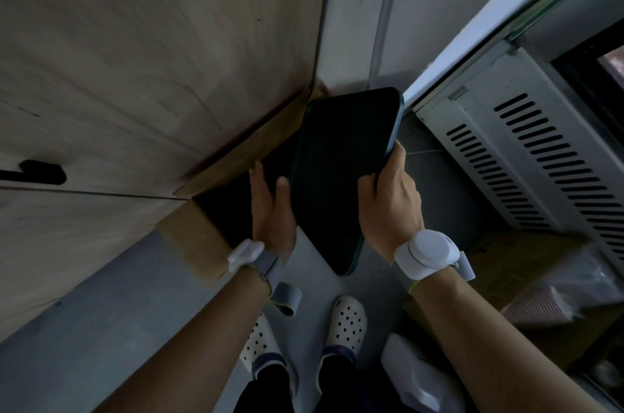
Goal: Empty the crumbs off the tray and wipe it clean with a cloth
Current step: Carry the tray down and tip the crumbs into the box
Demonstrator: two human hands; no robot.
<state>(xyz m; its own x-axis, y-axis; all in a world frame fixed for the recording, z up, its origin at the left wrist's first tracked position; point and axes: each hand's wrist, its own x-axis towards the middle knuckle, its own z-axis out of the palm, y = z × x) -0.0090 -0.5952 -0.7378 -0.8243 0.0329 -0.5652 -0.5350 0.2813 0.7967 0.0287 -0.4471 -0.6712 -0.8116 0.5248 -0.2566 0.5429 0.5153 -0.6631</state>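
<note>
A dark rectangular tray point(341, 176) with rounded corners is held tilted steeply on its edge, above an open cardboard box point(216, 206) with a dark inside that stands on the floor. My right hand point(388, 200) grips the tray's right edge, fingers curled round the rim. My left hand point(270, 206) lies flat against the tray's left edge with straight fingers and the thumb on its face. No cloth is in view. Crumbs cannot be made out on the dark surface.
A wooden cabinet front point(135, 75) with a black handle slot point(40, 173) fills the left. A white vented appliance panel point(526, 156) stands at the right. Cardboard and plastic-wrapped items point(547, 284) lie lower right. My feet in white clogs point(344, 325) stand on the grey floor.
</note>
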